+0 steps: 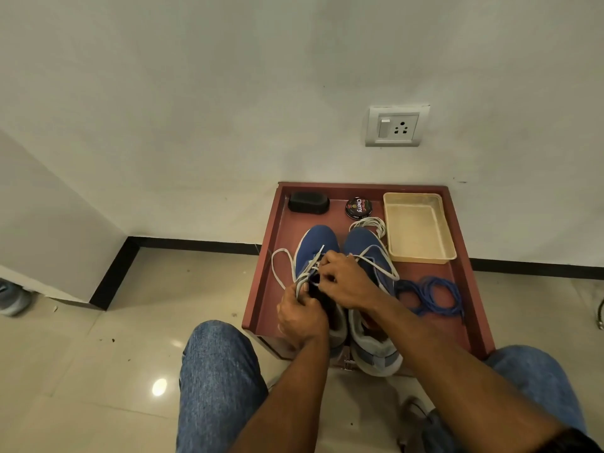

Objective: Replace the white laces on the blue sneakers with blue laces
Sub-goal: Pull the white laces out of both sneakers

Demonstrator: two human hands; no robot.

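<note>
Two blue sneakers stand side by side on a red-brown tray (271, 256), toes toward the wall. My left hand (302, 315) grips the left sneaker (318, 243) at its collar and pinches a white lace (281, 256) that loops out to the left. My right hand (346, 282) reaches across and pinches the lace at the left sneaker's eyelets. The right sneaker (366, 246) has white lace lying loose across it. A coil of blue laces (431, 294) lies on the tray to the right of the shoes.
At the tray's back stand a black brush (308, 202), a round polish tin (359, 207) and a cream plastic basket (418, 227). A bundle of white lace (369, 223) lies behind the right sneaker. A wall socket (397, 125) is above. My knees (215, 371) flank the tray.
</note>
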